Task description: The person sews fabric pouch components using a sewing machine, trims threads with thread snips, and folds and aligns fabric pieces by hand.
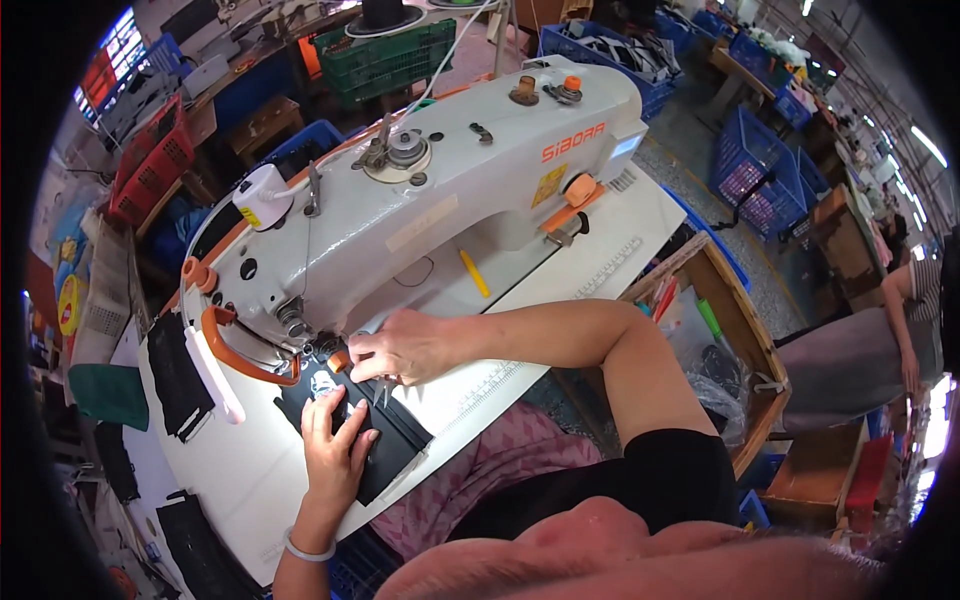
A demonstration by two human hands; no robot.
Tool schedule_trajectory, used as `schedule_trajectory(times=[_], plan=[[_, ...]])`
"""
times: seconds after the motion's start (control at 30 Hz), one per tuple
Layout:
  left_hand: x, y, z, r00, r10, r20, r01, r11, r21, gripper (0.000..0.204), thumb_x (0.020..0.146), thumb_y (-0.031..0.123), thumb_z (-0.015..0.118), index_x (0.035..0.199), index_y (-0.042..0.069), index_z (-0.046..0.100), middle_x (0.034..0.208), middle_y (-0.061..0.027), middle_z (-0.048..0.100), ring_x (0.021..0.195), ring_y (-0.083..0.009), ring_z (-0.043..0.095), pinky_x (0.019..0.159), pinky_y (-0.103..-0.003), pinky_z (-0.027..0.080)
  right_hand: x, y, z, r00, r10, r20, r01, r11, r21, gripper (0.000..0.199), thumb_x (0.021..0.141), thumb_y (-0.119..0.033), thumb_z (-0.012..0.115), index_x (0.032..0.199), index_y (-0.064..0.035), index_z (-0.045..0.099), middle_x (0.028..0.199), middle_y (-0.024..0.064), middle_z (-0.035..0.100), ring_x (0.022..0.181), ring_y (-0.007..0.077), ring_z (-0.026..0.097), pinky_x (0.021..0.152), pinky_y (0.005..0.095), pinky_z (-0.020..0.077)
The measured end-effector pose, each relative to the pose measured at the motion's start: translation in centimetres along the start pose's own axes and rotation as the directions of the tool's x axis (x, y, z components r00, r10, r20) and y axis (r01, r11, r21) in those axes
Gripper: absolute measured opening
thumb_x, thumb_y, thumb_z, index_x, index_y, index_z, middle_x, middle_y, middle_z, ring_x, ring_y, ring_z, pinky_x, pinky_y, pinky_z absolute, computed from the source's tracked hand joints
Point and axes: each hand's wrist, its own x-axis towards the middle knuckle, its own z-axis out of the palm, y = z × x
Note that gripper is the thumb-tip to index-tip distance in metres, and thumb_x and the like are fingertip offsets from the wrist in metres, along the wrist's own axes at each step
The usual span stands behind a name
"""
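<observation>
A large white sewing machine (440, 190) stands across the table. Beside its needle area, dark fabric pieces (385, 455) lie in layers on the white tabletop, lit by a bright lamp. My left hand (335, 450) rests flat on this fabric, fingers stretched out and apart. Close to the presser foot, my right hand (405, 347) is closed, its fingers bent. From beneath those fingers stick out short pointed metal blades, which look like thread snips (383, 390); most of the tool is hidden by the hand.
Folded black fabric stacks (180, 375) lie left of the machine, more (205, 545) at the near left. A yellow stick-like tool (474, 273) lies under the machine arm. At right is a wooden drawer (765, 400) with odds and ends. A person (860, 340) stands farther right.
</observation>
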Motion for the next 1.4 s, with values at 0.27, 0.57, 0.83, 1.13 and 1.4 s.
schedule_trajectory(times=[0.27,0.57,0.83,1.13,1.4], plan=[[-1.0,1.8,-0.8,0.968,-0.231,0.100,0.235,0.971,-0.039,0.046,0.078,0.008,0.078,0.123,0.011,0.069,0.119,-0.0151,0.054,0.109,-0.0335,0.051,0.095,-0.045,0.043,0.0,-1.4,0.3,0.996,-0.015,0.086,0.012,0.999,0.043,0.030,0.075,-0.011,0.072,0.103,-0.0176,0.065,0.103,0.0029,0.055,0.077,0.0258,0.065,0.060,0.0399,0.0544],[-0.4,1.3,0.3,0.999,-0.033,-0.032,0.037,0.990,0.134,0.052,0.078,0.030,0.081,0.125,0.013,0.068,0.119,-0.0141,0.056,0.109,-0.0347,0.054,0.095,-0.046,0.043,0.3,-0.7,-0.3,0.985,0.066,0.158,-0.068,0.998,0.008,0.027,0.079,-0.013,0.072,0.106,-0.0167,0.067,0.106,0.0035,0.067,0.084,0.0261,0.069,0.065,0.0407,0.0553],[-0.9,1.1,0.2,0.998,-0.059,-0.021,0.060,0.998,0.021,0.058,0.073,0.035,0.085,0.123,0.011,0.068,0.125,-0.0145,0.056,0.116,-0.0333,0.055,0.100,-0.046,0.043,-0.3,-2.9,-1.3,0.980,-0.033,0.199,0.030,0.999,0.016,0.029,0.074,-0.007,0.073,0.102,-0.0123,0.067,0.103,0.0016,0.065,0.073,0.0243,0.067,0.061,0.0394,0.0526],[-1.2,1.1,0.1,0.999,-0.041,-0.015,0.041,0.998,0.053,0.060,0.075,0.040,0.084,0.125,0.010,0.067,0.126,-0.0149,0.055,0.122,-0.0349,0.053,0.111,-0.052,0.038,-2.9,-6.8,-2.4,0.929,-0.227,0.293,0.222,0.974,0.049,0.018,0.079,-0.014,0.068,0.097,-0.0136,0.066,0.106,0.0015,0.067,0.057,0.0173,0.059,0.051,0.0313,0.0469],[-1.6,1.9,-0.1,0.997,-0.070,0.042,0.065,0.991,0.119,0.058,0.084,0.041,0.076,0.131,0.011,0.063,0.135,-0.0171,0.053,0.134,-0.0354,0.045,0.113,-0.059,0.032,-3.6,-7.6,-2.7,0.929,-0.251,0.274,0.269,0.963,-0.031,0.017,0.081,-0.016,0.067,0.097,-0.0128,0.067,0.107,0.0008,0.068,0.058,0.0149,0.059,0.051,0.0302,0.0461]])
